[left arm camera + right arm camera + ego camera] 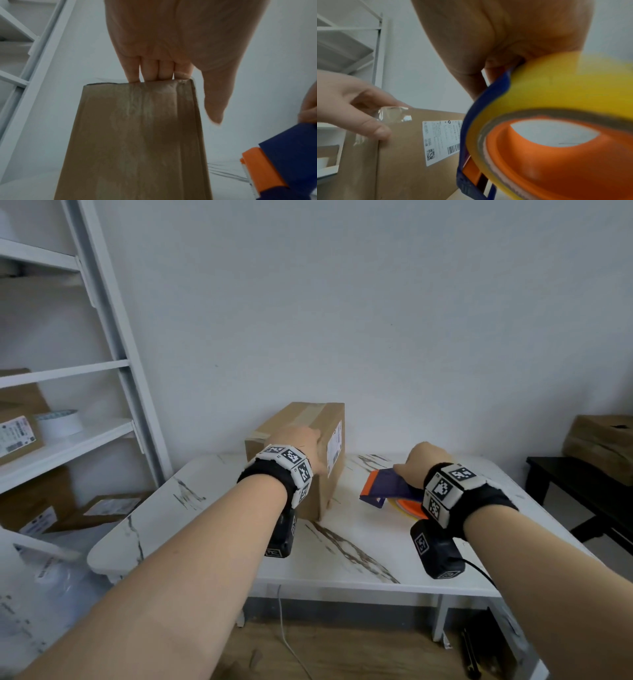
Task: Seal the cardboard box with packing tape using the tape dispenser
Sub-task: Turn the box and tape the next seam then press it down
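A brown cardboard box (pixel 294 419) stands on the white marble-look table (pixel 222 525), a white shipping label (pixel 334 448) on its right side. Clear tape (pixel 308 414) runs along the top seam and down the near face (pixel 145 108). My left hand (pixel 301 441) rests on the box's near top corner, fingers (pixel 154 73) lying over the top edge, thumb beside the box (pixel 402 148). To the right, my right hand (pixel 426 462) grips the blue and orange tape dispenser (pixel 383 484) with its yellow roll (pixel 556 83), just above the table, apart from the box.
A white shelf unit (pixel 68 436) at the left holds cardboard boxes and a white tape roll (pixel 60 422). A dark bench (pixel 582 484) at the right carries more cardboard boxes (pixel 603 440). A white cable (pixel 284 628) hangs under the table.
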Tool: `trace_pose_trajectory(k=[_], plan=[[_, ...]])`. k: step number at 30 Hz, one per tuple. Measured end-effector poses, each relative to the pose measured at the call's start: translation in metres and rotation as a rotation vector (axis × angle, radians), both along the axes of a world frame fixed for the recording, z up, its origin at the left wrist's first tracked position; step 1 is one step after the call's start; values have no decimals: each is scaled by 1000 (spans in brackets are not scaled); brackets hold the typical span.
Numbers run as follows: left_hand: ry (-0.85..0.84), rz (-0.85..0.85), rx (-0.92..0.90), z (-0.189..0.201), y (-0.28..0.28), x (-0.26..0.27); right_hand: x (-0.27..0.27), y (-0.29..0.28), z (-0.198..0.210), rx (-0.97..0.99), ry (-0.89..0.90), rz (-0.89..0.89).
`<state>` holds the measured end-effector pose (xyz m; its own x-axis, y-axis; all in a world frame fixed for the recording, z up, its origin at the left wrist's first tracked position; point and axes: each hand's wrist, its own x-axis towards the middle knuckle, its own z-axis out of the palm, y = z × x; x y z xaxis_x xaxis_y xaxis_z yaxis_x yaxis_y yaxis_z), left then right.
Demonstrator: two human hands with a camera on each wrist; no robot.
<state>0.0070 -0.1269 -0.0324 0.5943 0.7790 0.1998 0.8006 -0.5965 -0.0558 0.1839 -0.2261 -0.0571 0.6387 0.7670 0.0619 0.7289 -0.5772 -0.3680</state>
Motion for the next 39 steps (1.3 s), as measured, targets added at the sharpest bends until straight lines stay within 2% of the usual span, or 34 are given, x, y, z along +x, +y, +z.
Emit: trace_pose_trajectory(k=[3, 7, 13, 19, 21, 23, 27, 31, 35, 39], plan=[[76, 18, -35, 5, 0, -2, -10, -2, -4, -6, -14, 27], [79, -9, 4, 7, 1, -7, -25, -4, -5, -38, -22, 69], [-56, -64, 62, 6, -7, -13, -52, -5, -15, -175, -110, 179], [-32, -99, -104, 9, -12, -30, -69, -4, -19, -332, -183, 256], [-111, -76, -120, 11, -16, -43, -73, -3, -16, -232, -167, 220], [-267, -25, -101, 11, -13, -58, -79, 0, -9, -66, -143, 196], [-464, 148, -111, 0, 7, -91, -91, 18, 3, 171, -28, 207], [-578, 99, -226, -19, 16, -109, -93, 28, 4, 358, 148, 235], [-574, 55, -177, -22, 19, -108, -90, 33, 2, 464, 183, 274], [-430, 21, -162, -13, 22, -111, -82, 33, 4, 484, 169, 328]])
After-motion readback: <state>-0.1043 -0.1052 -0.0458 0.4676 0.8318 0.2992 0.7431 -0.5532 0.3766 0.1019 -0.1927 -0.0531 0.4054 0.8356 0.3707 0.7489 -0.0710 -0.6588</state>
